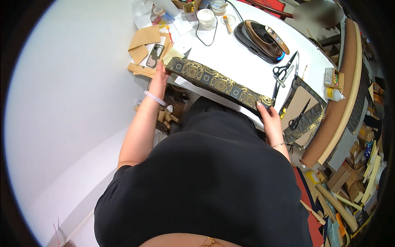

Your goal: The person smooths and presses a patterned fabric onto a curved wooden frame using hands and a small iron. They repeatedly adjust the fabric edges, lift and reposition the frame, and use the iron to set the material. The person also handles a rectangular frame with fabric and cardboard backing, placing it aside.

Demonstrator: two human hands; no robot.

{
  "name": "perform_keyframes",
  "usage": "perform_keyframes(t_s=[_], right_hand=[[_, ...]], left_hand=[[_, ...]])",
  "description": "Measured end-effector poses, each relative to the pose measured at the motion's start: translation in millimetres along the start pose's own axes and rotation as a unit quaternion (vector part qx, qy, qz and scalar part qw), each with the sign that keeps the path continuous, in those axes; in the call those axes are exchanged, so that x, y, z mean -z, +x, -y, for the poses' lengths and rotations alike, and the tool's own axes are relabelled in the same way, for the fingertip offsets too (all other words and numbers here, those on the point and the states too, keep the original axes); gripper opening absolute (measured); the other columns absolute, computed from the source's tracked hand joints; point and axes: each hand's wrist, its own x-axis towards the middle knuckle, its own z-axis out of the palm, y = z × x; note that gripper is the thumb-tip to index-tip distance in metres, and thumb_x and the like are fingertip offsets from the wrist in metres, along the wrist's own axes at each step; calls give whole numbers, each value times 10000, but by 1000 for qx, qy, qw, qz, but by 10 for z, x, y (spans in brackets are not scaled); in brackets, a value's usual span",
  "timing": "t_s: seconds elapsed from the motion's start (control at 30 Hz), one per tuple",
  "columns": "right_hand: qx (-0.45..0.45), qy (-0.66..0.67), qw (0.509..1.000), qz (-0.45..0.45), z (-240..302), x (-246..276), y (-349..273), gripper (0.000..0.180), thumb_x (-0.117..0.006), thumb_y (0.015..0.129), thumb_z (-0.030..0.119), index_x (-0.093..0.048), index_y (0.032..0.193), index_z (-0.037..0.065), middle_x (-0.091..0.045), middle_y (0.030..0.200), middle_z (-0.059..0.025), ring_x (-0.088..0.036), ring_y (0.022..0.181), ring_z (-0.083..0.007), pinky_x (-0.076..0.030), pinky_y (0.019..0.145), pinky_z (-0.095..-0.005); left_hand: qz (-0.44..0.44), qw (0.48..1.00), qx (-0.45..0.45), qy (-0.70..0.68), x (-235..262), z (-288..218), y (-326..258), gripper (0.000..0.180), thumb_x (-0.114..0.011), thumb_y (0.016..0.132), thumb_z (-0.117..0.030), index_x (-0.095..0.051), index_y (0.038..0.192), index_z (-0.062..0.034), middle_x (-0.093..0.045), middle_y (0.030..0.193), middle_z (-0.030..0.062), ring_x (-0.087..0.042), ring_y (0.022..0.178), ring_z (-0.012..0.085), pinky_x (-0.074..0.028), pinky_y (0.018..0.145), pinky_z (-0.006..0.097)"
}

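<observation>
1. Both hands hold one long strip of dark cloth with gold patterns (pixel 218 81), one hand at each end
2. Her left hand (pixel 159 78) has its fingers closed on the far left end of the strip, by the table edge
3. Her right hand (pixel 267 115) pinches the near right end, with the thumb on top and the fingers curled under
4. That strip lies flat along the front edge of the white table (pixel 230 53)
5. Its long side runs from upper left to lower right
6. Close to the left hand lie a phone (pixel 155 55) and brown paper pieces (pixel 142 41)
7. Black scissors (pixel 284 70) lie just past the right end, and a dark shiny iron (pixel 263 41) sits farther back
</observation>
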Motion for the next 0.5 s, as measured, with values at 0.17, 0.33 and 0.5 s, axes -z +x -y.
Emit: perform_keyframes(t_s=[0.17, 0.33, 0.5], right_hand=[[2, 62, 996, -68, -73, -103, 31, 670, -826, 921, 475, -664, 1231, -96, -676, 1033, -51, -580, 944, -112, -468, 864, -253], [12, 42, 992, -121, -31, -105, 82, 806, -812, 931, 487, -583, 1369, -149, -693, 1155, -111, -613, 1044, -146, -480, 938, -271], [66, 64, 990, -108, 69, -104, 23, 717, -806, 927, 509, -654, 1298, -86, -642, 938, -15, -518, 813, -79, -431, 720, -239]], left_hand=[[94, 994, 16, -53, -221, -76, -27, 760, -378, 1110, -625, -378, 1599, -43, -516, 1582, 119, -493, 1451, 237, -320, 1246, 409], [139, 988, 3, -68, -138, -273, -48, 671, -443, 1122, -528, -403, 1576, -36, -550, 1542, 115, -537, 1406, 240, -358, 1228, 404], [166, 985, -21, -43, -78, -354, -159, 505, -568, 1103, -413, -563, 1444, -40, -644, 1415, 67, -588, 1333, 176, -436, 1171, 356]])
